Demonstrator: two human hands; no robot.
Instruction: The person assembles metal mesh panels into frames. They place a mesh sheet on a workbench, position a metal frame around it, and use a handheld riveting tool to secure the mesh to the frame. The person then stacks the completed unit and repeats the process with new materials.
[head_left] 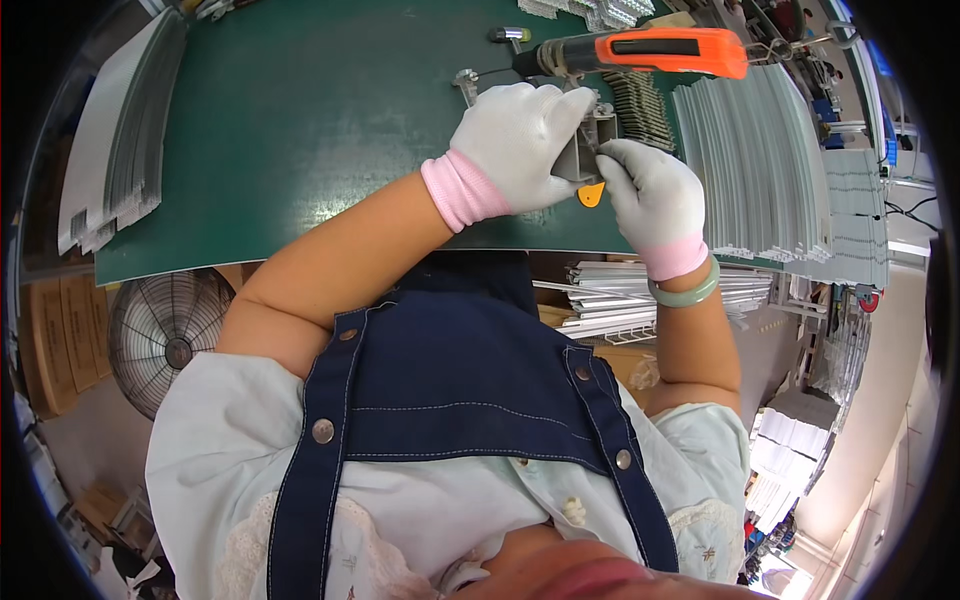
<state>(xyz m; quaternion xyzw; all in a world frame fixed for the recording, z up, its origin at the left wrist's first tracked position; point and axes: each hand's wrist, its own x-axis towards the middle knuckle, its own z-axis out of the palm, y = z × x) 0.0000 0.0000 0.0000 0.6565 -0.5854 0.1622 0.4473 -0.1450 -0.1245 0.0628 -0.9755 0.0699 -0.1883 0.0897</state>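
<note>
1. The left hand [522,140], in a pale glove with a pink cuff, is closed around the grey metal piece [578,160], thumb on the near side and fingers over the far side.
2. The right hand [660,195], gloved alike, has its thumb and forefinger close together at the right edge of that piece; I cannot tell whether they pinch anything.
3. The metal piece sits between the two hands, near the front edge of the green table [300,130]. Just below it shows a yellow-orange tab [591,196] with a small dark spot.
4. Beyond the hands, an orange-and-black power screwdriver [680,50] lies crosswise, its tip pointing left and its rear end at a metal hook [790,46]. A dark panel runs along its side; any lettering there is too small to read.
5. Behind the screwdriver's front part is a small mallet [511,35].
6. Right of the metal piece, a row of dark metal parts [641,108] stands beside a broad stack of pale strips [755,165].
7. Another stack of strips [120,130] occupies the table's left end.
8. A green bangle [688,291] circles the right wrist.
9. Below the table's level are a round fan [175,340] and brown cartons [80,335] on the left, whose markings I cannot make out, and bundled white strips [610,295] on the right.
</note>
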